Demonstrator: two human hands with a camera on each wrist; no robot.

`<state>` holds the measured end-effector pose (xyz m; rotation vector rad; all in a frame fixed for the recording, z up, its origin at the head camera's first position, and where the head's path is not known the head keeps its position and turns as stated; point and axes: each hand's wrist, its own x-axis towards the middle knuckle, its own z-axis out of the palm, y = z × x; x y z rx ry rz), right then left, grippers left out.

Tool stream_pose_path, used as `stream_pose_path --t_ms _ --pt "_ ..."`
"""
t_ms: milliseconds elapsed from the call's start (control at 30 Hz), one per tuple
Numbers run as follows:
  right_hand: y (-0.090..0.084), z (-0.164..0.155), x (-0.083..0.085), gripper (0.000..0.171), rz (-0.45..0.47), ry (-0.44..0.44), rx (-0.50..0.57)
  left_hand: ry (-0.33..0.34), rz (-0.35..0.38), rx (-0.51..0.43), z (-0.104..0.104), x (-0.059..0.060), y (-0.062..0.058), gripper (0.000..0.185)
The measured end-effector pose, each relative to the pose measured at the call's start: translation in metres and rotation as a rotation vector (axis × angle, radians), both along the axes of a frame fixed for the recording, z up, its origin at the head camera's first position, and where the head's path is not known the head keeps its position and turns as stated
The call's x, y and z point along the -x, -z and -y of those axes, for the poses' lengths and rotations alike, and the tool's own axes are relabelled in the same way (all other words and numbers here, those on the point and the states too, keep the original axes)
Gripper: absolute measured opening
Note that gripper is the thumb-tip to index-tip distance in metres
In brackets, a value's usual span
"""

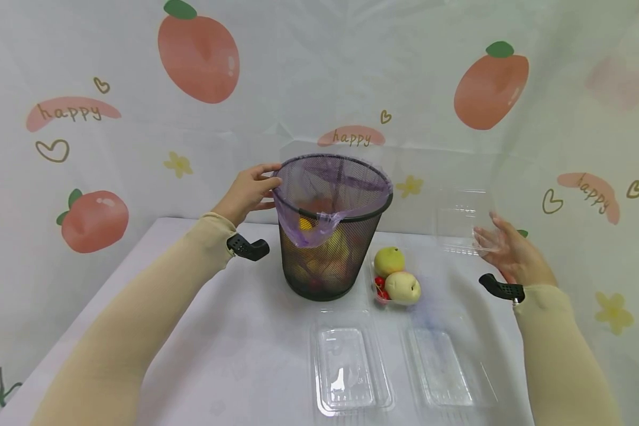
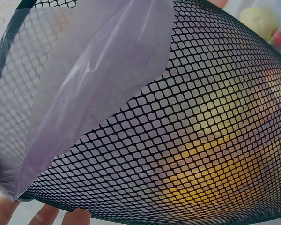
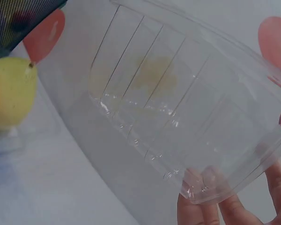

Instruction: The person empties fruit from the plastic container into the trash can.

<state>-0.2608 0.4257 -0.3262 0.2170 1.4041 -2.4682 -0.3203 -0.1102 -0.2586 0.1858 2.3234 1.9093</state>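
A black mesh basket (image 1: pixel 327 260) lined with a purple bag (image 1: pixel 319 183) stands mid-table, with fruit showing through the mesh (image 2: pixel 201 140). My left hand (image 1: pixel 266 188) grips its left rim; its fingers (image 2: pixel 47 216) show below the bag (image 2: pixel 84 93). My right hand (image 1: pixel 491 238) holds a clear plastic lid (image 1: pixel 460 220) upright at the right, hinged to a tray of fruit. Its fingers (image 3: pixel 234 208) pinch the lid's (image 3: pixel 178 108) edge. In the tray beside the basket lie a yellow-green pear (image 1: pixel 389 260), a peach (image 1: pixel 403 287) and red cherry tomatoes (image 1: pixel 380 286).
Two empty clear plastic containers (image 1: pixel 346 370) (image 1: pixel 442 367) lie at the table's front edge. The white table (image 1: pixel 234 331) has a printed fruit backdrop (image 1: pixel 197 53) behind it. The pear (image 3: pixel 9 93) sits close to the basket wall (image 3: pixel 18 18).
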Motion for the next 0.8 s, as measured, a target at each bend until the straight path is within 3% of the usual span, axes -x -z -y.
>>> stream_pose_path --t_ms 67,233,367,600,800 --pt "0.006 -0.003 -0.002 0.044 0.005 0.005 -0.028 0.000 0.000 0.000 0.000 0.000 0.000 0.051" --pt "0.020 -0.009 -0.003 0.018 0.045 0.029 0.016 -0.008 0.001 -0.003 0.001 0.000 0.000 0.050" --pt "0.030 -0.012 -0.004 0.008 0.088 0.046 -0.005 -0.008 0.000 0.001 0.001 0.000 0.000 0.050" --pt "0.048 -0.015 -0.007 0.029 0.147 0.059 -0.045 -0.008 0.000 0.002 0.001 0.000 0.000 0.050" --pt "0.059 -0.019 -0.010 0.026 0.177 0.062 -0.123 0.000 -0.002 0.002 0.001 -0.001 0.000 0.051"
